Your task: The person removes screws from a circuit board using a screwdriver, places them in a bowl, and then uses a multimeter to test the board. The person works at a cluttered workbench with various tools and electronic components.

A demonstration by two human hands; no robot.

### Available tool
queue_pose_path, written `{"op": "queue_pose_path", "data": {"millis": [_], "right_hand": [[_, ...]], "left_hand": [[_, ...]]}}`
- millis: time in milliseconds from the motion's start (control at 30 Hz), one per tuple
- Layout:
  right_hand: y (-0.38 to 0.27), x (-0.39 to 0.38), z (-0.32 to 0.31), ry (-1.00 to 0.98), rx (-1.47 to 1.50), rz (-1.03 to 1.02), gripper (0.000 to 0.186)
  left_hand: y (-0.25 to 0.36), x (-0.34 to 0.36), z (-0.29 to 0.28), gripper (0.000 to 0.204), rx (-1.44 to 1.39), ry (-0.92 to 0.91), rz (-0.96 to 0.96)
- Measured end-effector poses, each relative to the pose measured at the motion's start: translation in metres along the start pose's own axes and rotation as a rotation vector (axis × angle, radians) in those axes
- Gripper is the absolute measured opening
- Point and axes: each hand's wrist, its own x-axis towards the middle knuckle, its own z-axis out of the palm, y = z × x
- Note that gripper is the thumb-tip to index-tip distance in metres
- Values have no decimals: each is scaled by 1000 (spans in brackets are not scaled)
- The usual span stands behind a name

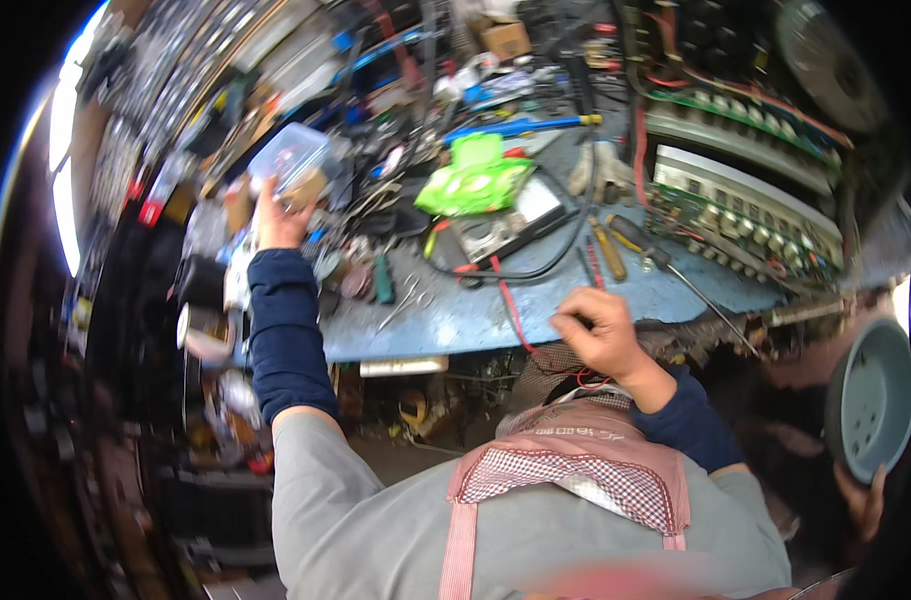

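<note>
Dusty-pink cloth, an apron with a checked pocket panel (565,455), lies nearest, over the wearer's grey top at the bottom of the frame. At the lower right, a fingertip-end view of another hand (860,503), seemingly someone else's, supports a round grey-green basin with small holes (878,400). Right of centre, the right hand (600,328) hovers by the near edge of the blue-topped bench (460,325), its grip curled inward; I cannot tell whether thumb and fingers meet or pinch something small. Just beyond lie silver scissors (395,313), a thin red cable (505,298) and a yellow-handled screwdriver (608,252). At the upper left, the left hand (283,218) reaches out over the clutter, its grip clamped on the near end of a clear, bluish rectangular plastic box (287,150), tilted, with something brownish near its lower side. The step in hand looks like lifting or shifting that box; the next move would call for keeping it level and clear of the crowded pieces. Farther back at centre, a bright-green soft packet (475,185) rests against a silver, black-edged metal device (540,205); beyond it runs a blue rod with a yellow tip (535,126), and a brown cardboard box (506,40) sits near the top.
</note>
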Motion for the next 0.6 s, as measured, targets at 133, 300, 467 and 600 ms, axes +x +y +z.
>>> {"op": "queue_pose_path", "data": {"millis": [133, 300, 467, 600], "right_hand": [[5, 2, 1, -91, -186, -85, 12], [0, 2, 5, -57, -131, -138, 14], [3, -2, 1, -74, -128, -42, 22], [-1, 1, -1, -74, -44, 13, 23]], "left_hand": [[-8, 131, 1, 66, 134, -101, -247], [44, 209, -47, 70, 345, -250, -324], [19, 155, -13, 54, 653, -87, 98], [-15, -45, 90, 41, 512, -227, 344]]}}
